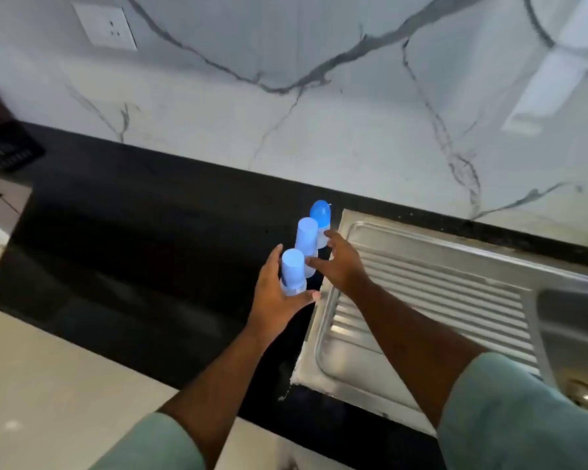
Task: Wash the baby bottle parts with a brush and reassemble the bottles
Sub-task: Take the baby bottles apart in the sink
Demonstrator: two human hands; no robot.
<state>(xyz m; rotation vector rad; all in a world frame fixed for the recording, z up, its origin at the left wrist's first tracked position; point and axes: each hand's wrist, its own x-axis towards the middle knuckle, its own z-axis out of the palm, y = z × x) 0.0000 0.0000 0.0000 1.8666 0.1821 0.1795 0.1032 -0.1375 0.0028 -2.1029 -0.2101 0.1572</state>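
Three baby bottles with blue caps stand in a row on the black counter, just left of the steel drainboard. My left hand [279,296] grips the nearest bottle [292,271], fingers and thumb curled round its body. The middle bottle [307,237] has a pale blue cap. My right hand [340,262] reaches in from the drainboard side with fingers spread; its thumb touches the middle bottle's lower side and a fingertip touches the far bottle [320,217], which has a rounded, deeper blue cap. No brush is in sight.
The black counter [133,232] stretches left to a dark slatted basket [4,144] at the far left edge. A ribbed steel drainboard [421,290] leads right to the sink basin [577,334] with its drain. A marble wall with a socket stands behind.
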